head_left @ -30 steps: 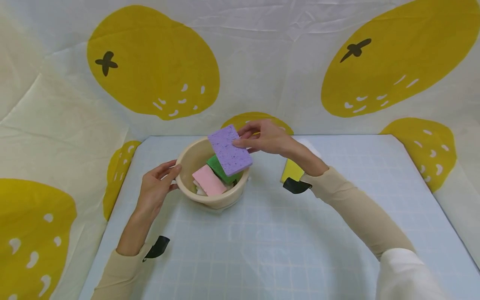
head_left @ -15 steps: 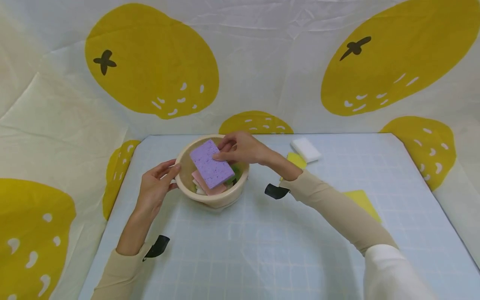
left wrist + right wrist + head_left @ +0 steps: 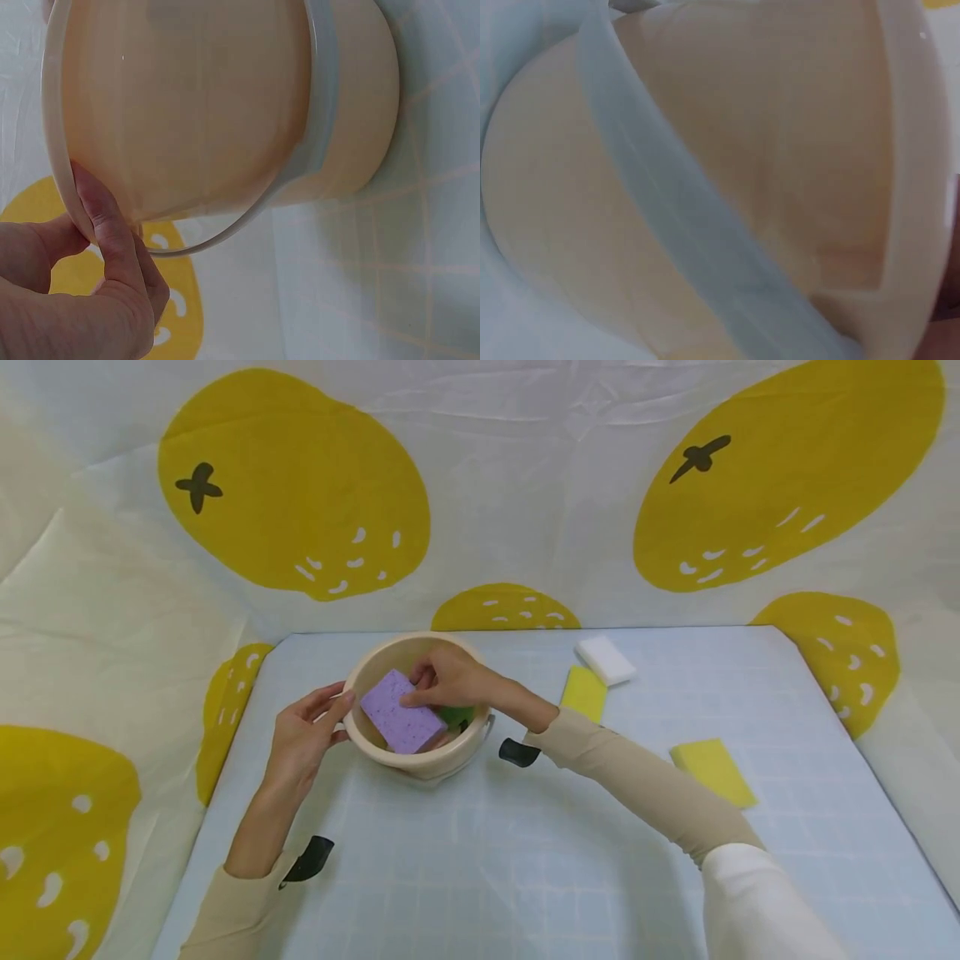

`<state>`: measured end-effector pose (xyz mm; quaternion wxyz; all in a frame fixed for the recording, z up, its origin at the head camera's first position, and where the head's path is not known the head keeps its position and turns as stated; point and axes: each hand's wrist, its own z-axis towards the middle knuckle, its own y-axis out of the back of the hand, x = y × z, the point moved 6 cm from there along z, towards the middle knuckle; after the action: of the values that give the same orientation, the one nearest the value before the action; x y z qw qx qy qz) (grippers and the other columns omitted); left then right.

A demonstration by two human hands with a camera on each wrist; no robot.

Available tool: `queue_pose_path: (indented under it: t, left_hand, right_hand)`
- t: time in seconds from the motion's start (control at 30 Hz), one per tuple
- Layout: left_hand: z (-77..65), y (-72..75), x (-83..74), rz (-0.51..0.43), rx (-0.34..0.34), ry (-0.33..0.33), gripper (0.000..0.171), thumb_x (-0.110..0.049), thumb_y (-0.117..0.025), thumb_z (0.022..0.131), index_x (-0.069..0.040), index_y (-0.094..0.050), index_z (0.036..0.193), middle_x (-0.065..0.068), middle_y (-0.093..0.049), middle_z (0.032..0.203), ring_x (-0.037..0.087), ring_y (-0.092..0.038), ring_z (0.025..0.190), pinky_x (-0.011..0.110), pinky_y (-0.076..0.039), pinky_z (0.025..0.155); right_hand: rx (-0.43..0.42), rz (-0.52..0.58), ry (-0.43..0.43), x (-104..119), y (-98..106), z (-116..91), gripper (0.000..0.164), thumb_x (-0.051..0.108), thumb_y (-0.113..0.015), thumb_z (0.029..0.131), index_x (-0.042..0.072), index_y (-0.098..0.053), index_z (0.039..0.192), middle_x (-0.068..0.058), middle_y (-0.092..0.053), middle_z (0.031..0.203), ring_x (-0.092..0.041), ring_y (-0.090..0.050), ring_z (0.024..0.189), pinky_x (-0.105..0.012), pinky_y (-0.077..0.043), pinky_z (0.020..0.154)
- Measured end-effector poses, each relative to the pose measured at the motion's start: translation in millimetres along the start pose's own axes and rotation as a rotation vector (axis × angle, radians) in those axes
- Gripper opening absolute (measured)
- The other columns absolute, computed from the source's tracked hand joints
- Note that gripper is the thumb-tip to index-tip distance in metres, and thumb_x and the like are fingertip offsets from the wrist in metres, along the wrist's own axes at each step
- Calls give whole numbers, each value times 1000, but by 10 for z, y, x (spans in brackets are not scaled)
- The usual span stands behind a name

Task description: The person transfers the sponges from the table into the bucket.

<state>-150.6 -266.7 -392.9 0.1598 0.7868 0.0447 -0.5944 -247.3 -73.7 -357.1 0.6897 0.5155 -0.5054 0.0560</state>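
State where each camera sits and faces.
Head: on the head, facing forward and down at the bucket and purple sponge; left hand, right hand and sleeves show.
Left wrist: on that wrist, facing the bucket's side; left hand shows.
Right wrist: on that wrist, facing the bucket's side; only skin at right edge.
Both wrist views share the handle.

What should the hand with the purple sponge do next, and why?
I think the right hand could gently let go of the purple sponge: in the head view, the sponge shows inside the bucket's rim, and the left hand is holding that rim.
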Motion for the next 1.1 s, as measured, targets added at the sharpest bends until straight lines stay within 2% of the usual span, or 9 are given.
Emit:
queue_pose_path:
  t: [0.17, 0.43, 0.73, 0.87, 1.1]
  left_hand:
    - [-5, -15, -5, -10, -2, 8, 57, -35, -72, 97, -6, -58, 145, 11, -60, 134, 9, -65, 92, 22, -61, 77]
    - [-17, -34, -11, -13, -12, 21, 58, -36, -73, 97, -7, -58, 145, 10, -62, 130, 9, -65, 90, 22, -61, 77]
    - [-23, -25, 7, -33, -13, 32, 59, -35, -74, 96, -6, -58, 145, 6, -63, 126, 9, -66, 87, 21, -60, 76]
    - [-27, -17, 10, -32, -12, 36, 60, -35, -74, 96, -6, -57, 145, 7, -62, 128, 9, -66, 87, 21, -60, 75]
    - [-12, -12, 17, -19, -5, 42, 62, -37, -74, 96, -7, -56, 147, 7, -61, 130, 11, -67, 92, 21, -60, 76]
  right_hand:
    - [-17, -84, 3, -15, -24, -1, 31, 24, -83, 89, -1, -73, 105, -6, -75, 90, -11, -66, 79, -16, -51, 74]
    - [2, -195, -13, -16, -66, -51, 34, 28, -79, 93, -1, -73, 111, -7, -76, 99, -13, -67, 89, -17, -52, 78]
    - [47, -172, 31, 15, -38, -142, 33, 18, -73, 98, -6, -68, 121, -15, -73, 112, -22, -70, 102, -22, -55, 87]
    - [18, -133, 42, 27, 55, -215, 36, 16, -71, 99, -7, -64, 126, -16, -70, 118, -23, -68, 105, -24, -55, 91]
    - [-61, -60, 54, -5, 227, -335, 30, 15, -69, 100, -4, -66, 123, -13, -72, 113, -21, -68, 101, -24, -56, 89]
